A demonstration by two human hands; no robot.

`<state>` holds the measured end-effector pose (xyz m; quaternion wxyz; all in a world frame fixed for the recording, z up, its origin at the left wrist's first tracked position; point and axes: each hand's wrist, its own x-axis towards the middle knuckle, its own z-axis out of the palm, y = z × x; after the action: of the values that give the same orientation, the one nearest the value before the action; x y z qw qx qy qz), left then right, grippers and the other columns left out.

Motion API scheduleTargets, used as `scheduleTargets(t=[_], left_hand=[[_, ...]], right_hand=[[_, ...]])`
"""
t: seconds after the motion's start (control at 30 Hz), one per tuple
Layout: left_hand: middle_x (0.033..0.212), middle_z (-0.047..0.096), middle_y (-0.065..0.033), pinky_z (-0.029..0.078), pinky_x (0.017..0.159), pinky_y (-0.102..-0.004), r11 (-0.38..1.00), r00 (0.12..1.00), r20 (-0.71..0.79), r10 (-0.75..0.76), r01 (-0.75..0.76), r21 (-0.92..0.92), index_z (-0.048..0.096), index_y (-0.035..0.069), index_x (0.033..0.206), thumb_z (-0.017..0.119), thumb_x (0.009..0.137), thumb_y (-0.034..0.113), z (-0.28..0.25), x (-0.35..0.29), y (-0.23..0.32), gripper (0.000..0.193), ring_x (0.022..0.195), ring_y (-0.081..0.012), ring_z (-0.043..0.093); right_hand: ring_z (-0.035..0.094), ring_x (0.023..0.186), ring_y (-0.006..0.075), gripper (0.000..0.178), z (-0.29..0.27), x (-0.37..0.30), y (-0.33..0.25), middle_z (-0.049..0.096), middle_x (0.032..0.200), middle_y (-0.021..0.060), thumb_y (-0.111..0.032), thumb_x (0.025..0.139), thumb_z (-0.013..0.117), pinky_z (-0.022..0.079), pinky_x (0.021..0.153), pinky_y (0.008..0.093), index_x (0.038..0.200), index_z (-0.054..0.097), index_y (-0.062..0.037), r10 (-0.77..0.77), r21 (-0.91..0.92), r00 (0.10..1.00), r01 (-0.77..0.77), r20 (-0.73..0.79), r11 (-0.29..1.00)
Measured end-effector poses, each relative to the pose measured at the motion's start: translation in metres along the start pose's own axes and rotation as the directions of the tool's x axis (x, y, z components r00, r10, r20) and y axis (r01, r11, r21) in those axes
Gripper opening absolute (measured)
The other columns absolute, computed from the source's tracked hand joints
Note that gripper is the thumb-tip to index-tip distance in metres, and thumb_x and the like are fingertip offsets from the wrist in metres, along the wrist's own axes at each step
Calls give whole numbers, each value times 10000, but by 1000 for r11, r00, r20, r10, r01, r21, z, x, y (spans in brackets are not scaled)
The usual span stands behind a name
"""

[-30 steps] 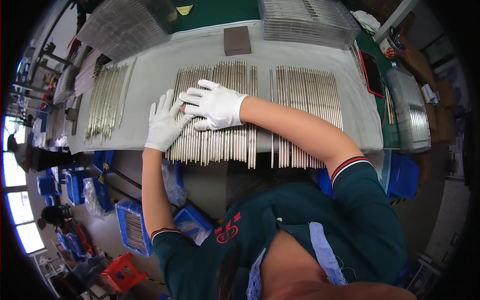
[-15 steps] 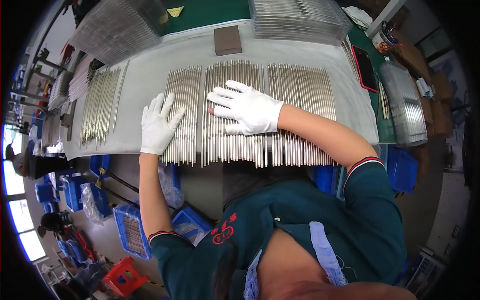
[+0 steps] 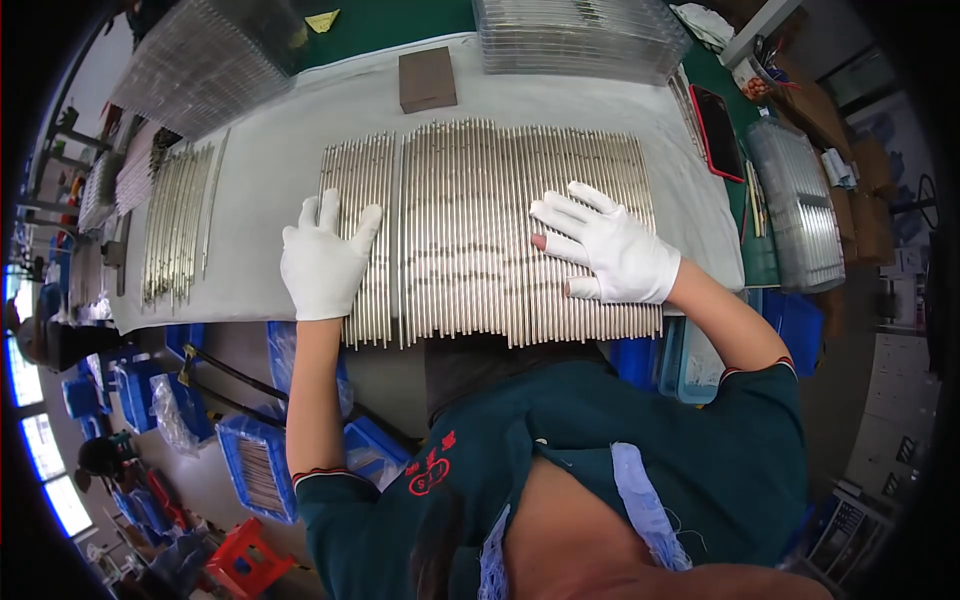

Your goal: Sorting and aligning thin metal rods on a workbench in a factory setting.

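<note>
I see the metal rods (image 3: pixel 460 230) side by side on the worktop (image 3: pixel 400 20), long axes running away from the body. The left hand (image 3: pixel 325 265) overlaps their left edge, the right hand (image 3: pixel 620 255) their right part; both hands' fingers (image 3: pixel 568 208) look spread, gripping nothing. White cloth (image 3: pixel 265 180) extends leftward.

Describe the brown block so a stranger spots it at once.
On the white tablecloth, look past the wide row of metal rods. Near the cloth's far edge, between two clear plastic stacks, sits the brown block, opaque where those neighbours are see-through.
</note>
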<state>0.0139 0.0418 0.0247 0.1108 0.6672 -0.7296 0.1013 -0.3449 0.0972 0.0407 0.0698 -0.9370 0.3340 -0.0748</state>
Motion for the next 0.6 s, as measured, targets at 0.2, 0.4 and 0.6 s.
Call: scheduleTargets(t=[0.2, 0.4, 0.6], left_hand=[[1240, 652, -152, 564, 741, -483, 999, 997, -72, 7, -9, -40, 657, 94, 1237, 652, 862, 600, -4, -6, 22, 630, 880, -401, 653], [1298, 637, -177, 556, 819, -483, 998, 999, 14, -29, 30, -59, 638, 112, 1302, 619, 887, 619, -6, -5, 29, 656, 964, -420, 642], [1284, 641, -179, 552, 782, -475, 998, 999, -19, 34, -35, -44, 667, 70, 1245, 618, 903, 578, -8, -16, 20, 615, 906, -405, 643]], right_hand=[[423, 1439, 328, 627, -3, -28, 13, 488, 1511, 199, -408, 817, 682, 214, 1241, 507, 1323, 623, -43, 22, 3, 999, -22, 24, 1000], [425, 1433, 336, 672, 1, 0, 8, 482, 1517, 190, -455, 828, 662, 229, 1227, 520, 1363, 592, -54, -57, 16, 998, 57, 14, 998], [422, 1439, 323, 575, 26, 71, 28, 481, 1529, 169, -410, 980, 534, 293, 1220, 465, 1412, 548, -31, -148, 152, 979, 170, -142, 974]])
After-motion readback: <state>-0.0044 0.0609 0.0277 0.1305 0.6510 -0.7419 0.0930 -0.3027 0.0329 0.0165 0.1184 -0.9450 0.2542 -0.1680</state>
